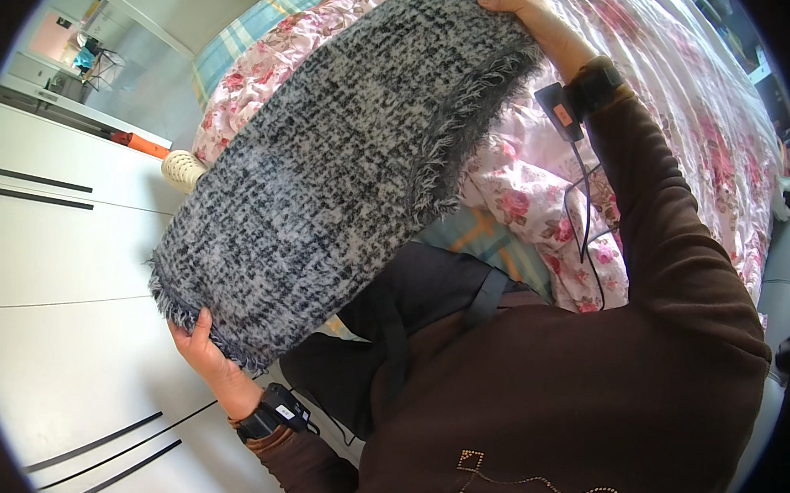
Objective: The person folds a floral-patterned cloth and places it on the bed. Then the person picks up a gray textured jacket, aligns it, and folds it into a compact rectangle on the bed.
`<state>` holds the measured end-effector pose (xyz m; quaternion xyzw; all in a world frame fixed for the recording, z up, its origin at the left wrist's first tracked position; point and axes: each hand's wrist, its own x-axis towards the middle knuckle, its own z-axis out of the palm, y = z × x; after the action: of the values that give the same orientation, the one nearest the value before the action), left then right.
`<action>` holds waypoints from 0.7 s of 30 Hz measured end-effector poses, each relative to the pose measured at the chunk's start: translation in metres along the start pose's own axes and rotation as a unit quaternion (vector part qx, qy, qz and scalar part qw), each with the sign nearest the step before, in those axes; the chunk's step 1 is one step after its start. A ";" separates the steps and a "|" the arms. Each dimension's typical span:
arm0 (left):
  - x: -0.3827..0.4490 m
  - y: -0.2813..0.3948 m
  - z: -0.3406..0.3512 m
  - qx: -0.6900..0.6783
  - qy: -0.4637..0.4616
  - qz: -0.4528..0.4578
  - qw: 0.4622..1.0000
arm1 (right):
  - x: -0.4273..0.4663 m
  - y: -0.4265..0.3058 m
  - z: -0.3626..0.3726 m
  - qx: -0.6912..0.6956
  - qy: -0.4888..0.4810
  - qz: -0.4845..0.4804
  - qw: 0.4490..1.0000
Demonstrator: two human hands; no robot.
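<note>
A grey-and-black mottled knit scarf or shawl (334,139), folded into a long, wide strip, stretches diagonally in front of me. Shaggy fringe (443,147) runs along part of its right side, and more fringe edges the lower-left end. My left hand (207,356) grips that lower-left end, thumb on top and fingers mostly behind the cloth. At the far upper-right corner, my right hand (531,14) pinches the fabric, its thumb lying over the surface. The cloth is held above my dark-clad legs (426,286) and the bed edge.
A pink floral quilt (661,79) is spread over the bed, with a checked sheet (237,43) showing beneath. White cabinet fronts (58,250) with dark handles stand at left. Near them is a cream perforated object (182,171). A black cable (586,212) hangs by my right sleeve.
</note>
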<state>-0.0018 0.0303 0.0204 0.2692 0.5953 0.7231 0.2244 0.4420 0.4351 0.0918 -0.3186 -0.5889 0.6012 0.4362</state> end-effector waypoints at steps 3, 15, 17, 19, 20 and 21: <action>-0.001 -0.002 -0.003 0.002 0.001 -0.001 1.000 | 0.002 0.001 0.001 -0.013 0.006 0.003 1.000; 0.001 0.001 -0.010 0.097 -0.019 -0.056 0.994 | 0.021 0.054 -0.022 -0.351 0.063 0.012 0.934; -0.001 -0.009 -0.011 0.089 -0.063 -0.116 0.987 | 0.020 0.073 -0.017 -0.387 0.113 0.065 0.913; -0.005 -0.022 -0.015 0.101 -0.059 -0.147 0.982 | 0.009 0.081 -0.008 -0.432 0.087 -0.031 0.897; -0.005 -0.025 -0.018 0.095 -0.060 -0.138 0.984 | -0.002 0.085 0.001 -0.407 0.072 -0.059 0.909; -0.005 -0.028 -0.020 0.096 -0.053 -0.146 0.983 | -0.015 0.086 0.013 -0.396 0.080 -0.056 0.913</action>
<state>-0.0112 0.0173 -0.0105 0.2382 0.6821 0.6065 0.3318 0.4240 0.4227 0.0066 -0.4786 -0.7590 0.2656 0.3524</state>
